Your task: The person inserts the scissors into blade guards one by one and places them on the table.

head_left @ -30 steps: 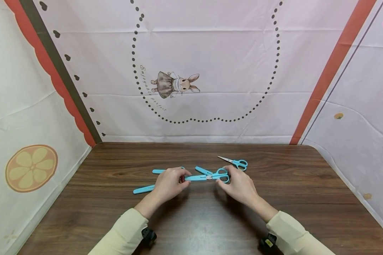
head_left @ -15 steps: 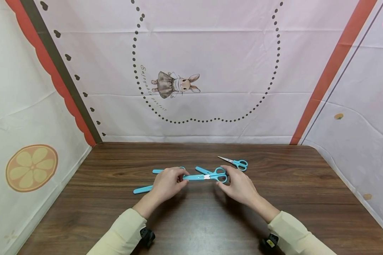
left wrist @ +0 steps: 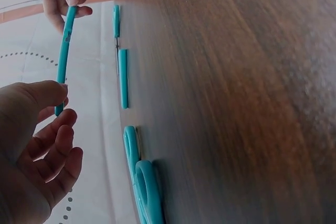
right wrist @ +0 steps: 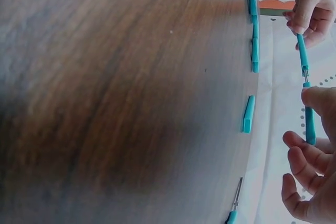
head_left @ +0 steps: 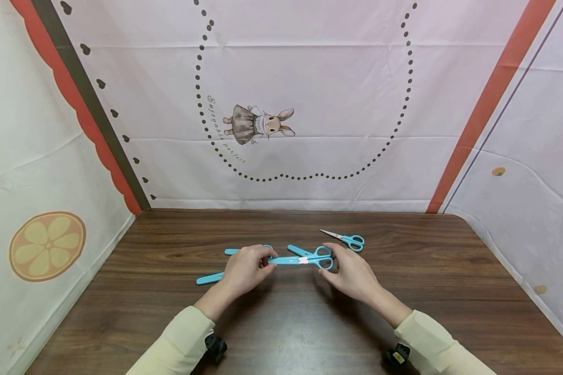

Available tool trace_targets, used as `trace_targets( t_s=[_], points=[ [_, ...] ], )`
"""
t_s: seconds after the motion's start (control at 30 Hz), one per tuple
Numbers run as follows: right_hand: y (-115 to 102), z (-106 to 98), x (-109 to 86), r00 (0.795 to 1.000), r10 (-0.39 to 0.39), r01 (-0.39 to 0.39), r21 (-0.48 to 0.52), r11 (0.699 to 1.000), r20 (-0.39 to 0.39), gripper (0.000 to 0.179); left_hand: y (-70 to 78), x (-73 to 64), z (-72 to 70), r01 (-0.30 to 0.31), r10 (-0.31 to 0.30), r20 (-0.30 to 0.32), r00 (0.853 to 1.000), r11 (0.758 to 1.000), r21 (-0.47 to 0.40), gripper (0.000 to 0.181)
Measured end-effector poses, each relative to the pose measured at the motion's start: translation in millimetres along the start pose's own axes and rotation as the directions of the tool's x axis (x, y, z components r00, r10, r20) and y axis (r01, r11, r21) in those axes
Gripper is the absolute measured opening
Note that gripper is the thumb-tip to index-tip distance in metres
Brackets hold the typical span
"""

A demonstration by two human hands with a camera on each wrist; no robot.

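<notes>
Above the table, a pair of scissors with light-blue handles (head_left: 314,259) is held level between both hands. A light-blue blade cover (head_left: 283,261) sits over its blades, with a short stretch of bare metal showing between cover and handles. My left hand (head_left: 246,267) pinches the cover's tip between thumb and fingers. At the other end my right hand (head_left: 353,272) holds the finger loops between thumb and fingers. In the right wrist view, the handle (right wrist: 310,124) lies between the right thumb and fingers.
A loose blue cover (head_left: 296,250) lies just behind the held scissors. Bare-bladed scissors (head_left: 346,239) lie farther back right. Left of the hands lie two covered scissors, the rear one (head_left: 231,252) and the front one (head_left: 209,279), partly hidden by the left hand. Printed cloth (head_left: 333,94) encloses the table.
Both hands and the held scissors have shifted slightly left. The grip of each hand looks the same, and the things on the table have not moved.
</notes>
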State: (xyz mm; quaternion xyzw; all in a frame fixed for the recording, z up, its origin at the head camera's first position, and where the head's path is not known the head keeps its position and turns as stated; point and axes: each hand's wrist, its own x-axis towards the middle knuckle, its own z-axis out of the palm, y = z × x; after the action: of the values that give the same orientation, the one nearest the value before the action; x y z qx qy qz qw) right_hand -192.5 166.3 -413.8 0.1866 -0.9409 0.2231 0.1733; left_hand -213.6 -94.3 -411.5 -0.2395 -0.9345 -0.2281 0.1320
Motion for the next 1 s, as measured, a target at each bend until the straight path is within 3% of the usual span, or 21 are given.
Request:
trace_targets(
  t_s=[1.0],
  points=[
    [-0.3,0.6,-1.2,0.999,-0.038,0.039,0.020,0.999,-0.014,0.056,-3.8,-3.0,-3.2,-0.045,0.045,-0.036,0.998,0.999,0.012,0.012]
  ],
)
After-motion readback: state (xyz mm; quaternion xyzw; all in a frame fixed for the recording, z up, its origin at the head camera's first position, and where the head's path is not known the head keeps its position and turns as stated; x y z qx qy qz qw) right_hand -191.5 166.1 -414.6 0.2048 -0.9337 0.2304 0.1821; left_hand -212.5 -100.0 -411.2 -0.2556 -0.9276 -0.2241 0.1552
